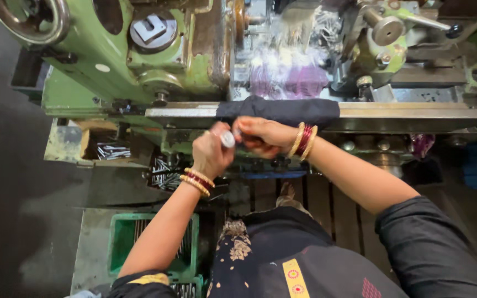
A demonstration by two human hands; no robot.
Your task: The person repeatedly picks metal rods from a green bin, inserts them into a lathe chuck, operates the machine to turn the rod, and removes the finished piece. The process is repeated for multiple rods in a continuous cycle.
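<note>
Two hands meet in front of a big green lathe [139, 60], the largest thing in view, whose bed rail [415, 113] runs left to right and carries a dark cloth [282, 110] draped over its front edge. Behind the cloth a heap of pale and purple swarf [288, 72] lies near the chuck. Below left, a green crate [122, 237] holds thin metal rods, and more rods lie in a tray [111, 150] under the machine.

The left hand [211, 152] is curled closed around a small silvery cylindrical piece [227, 138]; only its round end shows, so its long axis seems to run roughly towards the camera and rightward, though the rest is hidden. The right hand [260, 137] closes its fingers just beside that end, touching or nearly so; whether it grips the piece I cannot tell.

Judging by this, the piece is off the machine, in hand just below the rail; mounting or setting it down remains.
</note>
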